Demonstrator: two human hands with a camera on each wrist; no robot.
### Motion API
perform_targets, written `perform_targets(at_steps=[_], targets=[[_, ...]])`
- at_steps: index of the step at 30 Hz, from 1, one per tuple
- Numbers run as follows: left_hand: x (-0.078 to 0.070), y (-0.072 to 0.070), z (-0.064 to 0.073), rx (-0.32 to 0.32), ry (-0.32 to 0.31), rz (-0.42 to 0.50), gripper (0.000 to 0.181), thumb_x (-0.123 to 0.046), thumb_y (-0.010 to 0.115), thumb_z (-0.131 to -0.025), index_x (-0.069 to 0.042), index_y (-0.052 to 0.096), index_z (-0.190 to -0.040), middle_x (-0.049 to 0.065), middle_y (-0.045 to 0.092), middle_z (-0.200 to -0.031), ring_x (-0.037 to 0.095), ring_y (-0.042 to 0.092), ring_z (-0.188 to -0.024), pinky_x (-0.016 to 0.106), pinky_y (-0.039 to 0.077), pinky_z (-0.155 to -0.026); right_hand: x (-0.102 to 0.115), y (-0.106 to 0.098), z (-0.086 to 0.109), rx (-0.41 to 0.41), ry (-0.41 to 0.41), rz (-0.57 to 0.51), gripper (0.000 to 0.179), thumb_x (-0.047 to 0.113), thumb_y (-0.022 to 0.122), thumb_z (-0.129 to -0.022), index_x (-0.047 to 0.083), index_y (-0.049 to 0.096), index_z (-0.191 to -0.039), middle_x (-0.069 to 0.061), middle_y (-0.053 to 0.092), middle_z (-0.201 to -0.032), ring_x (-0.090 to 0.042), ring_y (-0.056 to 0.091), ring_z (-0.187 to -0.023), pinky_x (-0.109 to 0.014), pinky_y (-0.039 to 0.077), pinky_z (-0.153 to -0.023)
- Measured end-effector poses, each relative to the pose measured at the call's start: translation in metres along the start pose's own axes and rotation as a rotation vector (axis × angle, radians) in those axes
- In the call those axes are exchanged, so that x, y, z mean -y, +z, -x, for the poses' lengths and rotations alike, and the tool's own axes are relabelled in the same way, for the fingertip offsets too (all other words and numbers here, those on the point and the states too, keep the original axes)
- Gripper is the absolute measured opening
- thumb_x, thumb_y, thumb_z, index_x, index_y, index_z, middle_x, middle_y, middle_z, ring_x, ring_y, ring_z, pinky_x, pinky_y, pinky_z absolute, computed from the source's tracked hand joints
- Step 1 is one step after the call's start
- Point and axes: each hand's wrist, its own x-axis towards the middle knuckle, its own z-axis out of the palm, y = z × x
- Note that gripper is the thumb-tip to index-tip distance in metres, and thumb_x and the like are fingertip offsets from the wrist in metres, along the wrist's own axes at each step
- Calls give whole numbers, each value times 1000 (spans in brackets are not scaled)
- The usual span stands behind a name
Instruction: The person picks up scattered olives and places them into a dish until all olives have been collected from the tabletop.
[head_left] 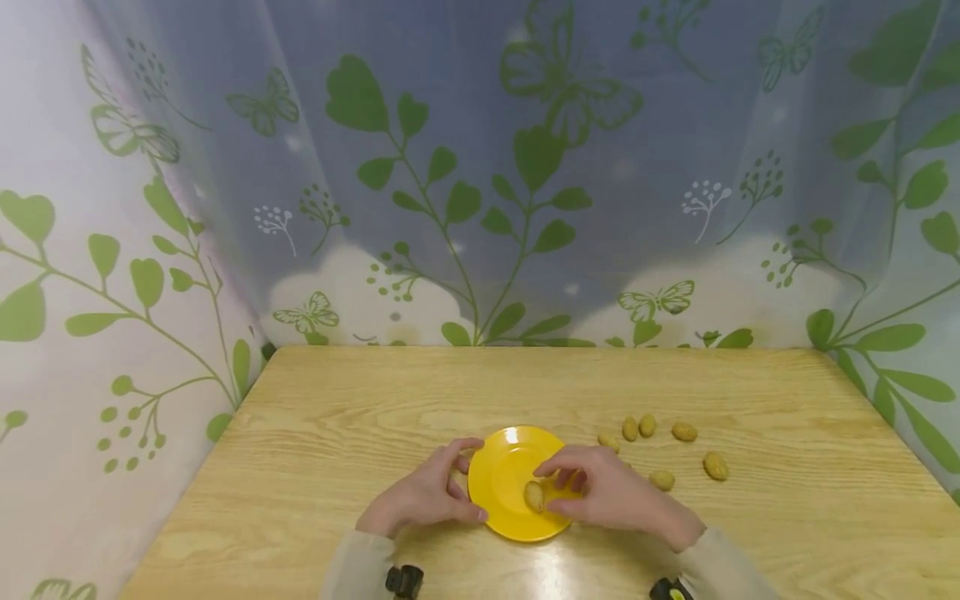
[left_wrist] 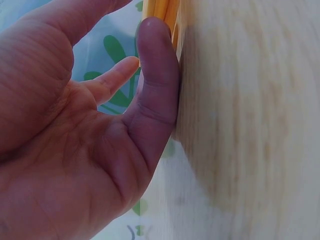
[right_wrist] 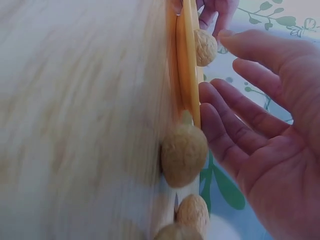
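A nut [head_left: 535, 497] sits on the plate [head_left: 491, 471], long way near to far. The right hand [head_left: 600, 490] is nearer, just right of it, spread and pinching nothing. The left hand [head_left: 431, 490], spread too, touches the plate's left rim. More nuts [head_left: 684, 432] lie farther right.

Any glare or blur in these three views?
Head: glare on the yellow plate's far rim and a washed-out patch on the table near the bottom edge. Left wrist: wood grain soft and smeared, left hand dim against the brighter wood. Right wrist: wood grain streaky, bottom nut looks soft, cut off by the frame.
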Motion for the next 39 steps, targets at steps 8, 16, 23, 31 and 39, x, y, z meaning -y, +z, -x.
perform_targets(at_steps=[8, 16, 23, 31, 39], targets=[[0, 0, -1, -1, 1, -6, 91, -16, 88, -79, -20, 37, -155, 13, 50, -128, 15, 66, -84, 29, 52, -81, -5, -6, 13, -81, -87, -9, 30, 18, 81, -88, 9, 73, -115, -7, 74, -107, -15, 69, -89, -27, 59, -75], [-1, 0, 0, -9, -13, -12, 92, -16, 89, -79, -21, 37, -155, 12, 50, -128, 15, 64, -84, 29, 51, -80, -8, -17, 27, -137, -68, -9, 29, 16, 81, -87, 9, 73, -114, -7, 74, -106, -18, 70, -88, -29, 60, -73], [0, 0, -1, -3, -1, -10, 92, -17, 89, -79, -20, 37, -155, 13, 51, -127, 15, 66, -84, 28, 52, -81, -11, -27, 43, -195, -122, 61, 28, 18, 82, -87, 10, 73, -112, -6, 74, -101, -14, 70, -85, -28, 60, -70], [2, 0, -1, -6, -4, -17, 92, -19, 89, -79, -20, 37, -155, 13, 49, -127, 16, 65, -86, 29, 51, -80, -18, -36, 61, -214, -104, 46, 29, 15, 82, -87, 10, 72, -114, -7, 75, -105, -12, 70, -87, -27, 60, -70], [1, -1, 0, -10, -16, -12, 92, -19, 89, -79, -21, 37, -155, 13, 48, -128, 17, 64, -87, 31, 50, -81, -20, -45, 77, -275, -99, 77, 31, 11, 85, -82, 12, 74, -112, -4, 76, -103, -10, 70, -82, -27, 59, -68]])
